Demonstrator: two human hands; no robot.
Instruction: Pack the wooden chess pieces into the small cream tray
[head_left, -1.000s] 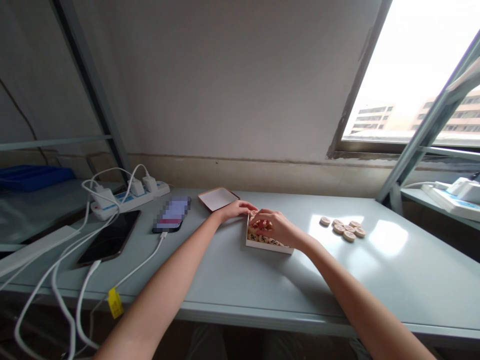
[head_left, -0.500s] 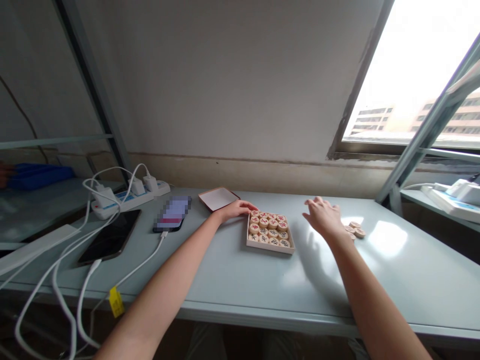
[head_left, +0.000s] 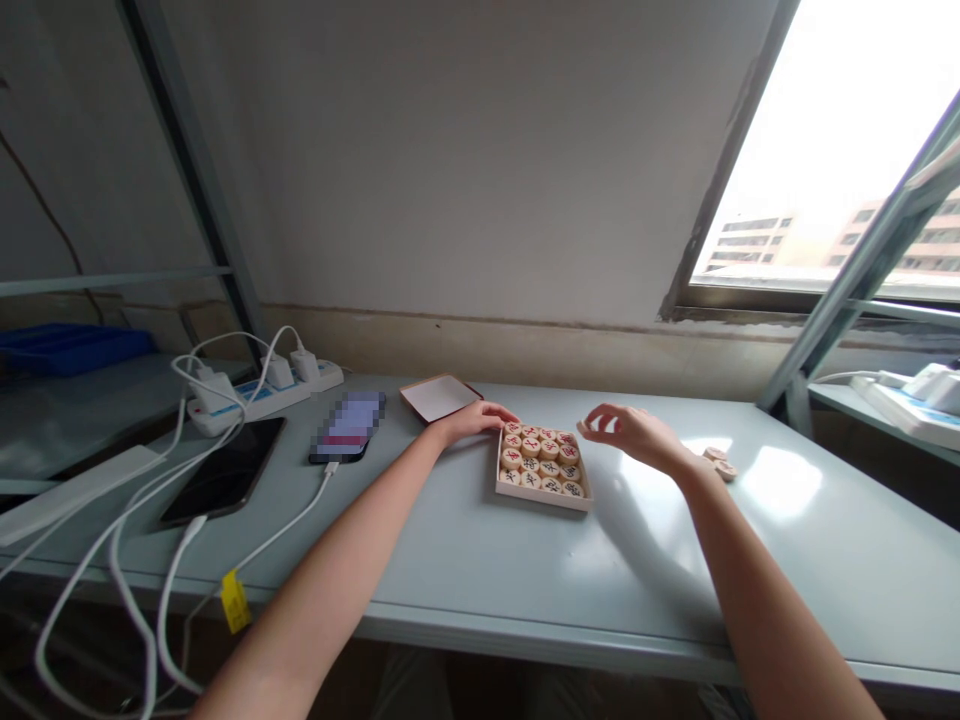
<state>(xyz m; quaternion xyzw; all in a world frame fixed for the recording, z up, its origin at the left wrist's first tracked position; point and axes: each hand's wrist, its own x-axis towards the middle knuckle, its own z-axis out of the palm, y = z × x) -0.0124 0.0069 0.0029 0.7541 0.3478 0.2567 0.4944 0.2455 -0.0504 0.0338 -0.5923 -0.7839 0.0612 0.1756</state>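
A shallow open box on the desk holds rows of round wooden Chinese chess pieces, with red characters towards the back and black ones towards the front. At its back left corner my left hand grips the rim, thumb and fingers at the corner. My right hand is in the air just right of the box, with a chess piece pinched between thumb and fingertips. Further right, a few loose chess pieces lie on the desk, partly hidden by my right wrist.
The box lid lies inside up behind my left hand. Left of it are a lit phone on a cable, a dark phone and a power strip with white cords. A wall and a window stand behind the desk.
My right hand has moved left towards the box, its fingers now closed in a pinch with a chess piece showing at the tips. My left hand stays at the box corner.
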